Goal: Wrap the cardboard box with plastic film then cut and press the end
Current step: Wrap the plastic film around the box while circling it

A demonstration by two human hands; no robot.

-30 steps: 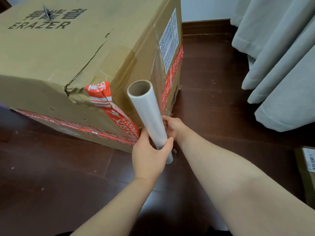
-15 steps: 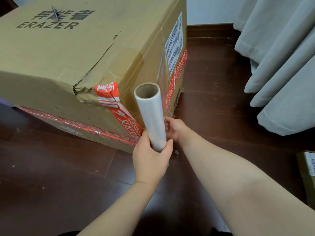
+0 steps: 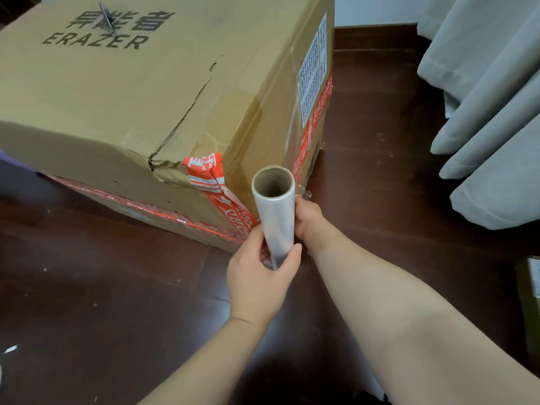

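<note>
A large brown cardboard box [image 3: 122, 92] printed ERAZER, with red tape and a torn top corner, stands on the dark wooden floor. A roll of clear plastic film [image 3: 276, 220] on a cardboard core stands upright at the box's near corner. My left hand [image 3: 260, 276] grips the lower part of the roll, thumb and fingers curled round it. My right hand [image 3: 308, 219] lies behind the roll at the corner, its fingers hidden, so what it holds cannot be made out. A strip of film [image 3: 292, 135] clings to the box's right side.
Grey curtains [image 3: 491, 112] hang at the right over the dark wooden floor [image 3: 87, 287]. A small cardboard parcel with a label [image 3: 533, 290] sits at the right edge. A white wall and dark skirting run behind the box.
The roll has turned more upright and shifted slightly right along the corner. My left hand has slid with it; my right hand stays behind the roll.
</note>
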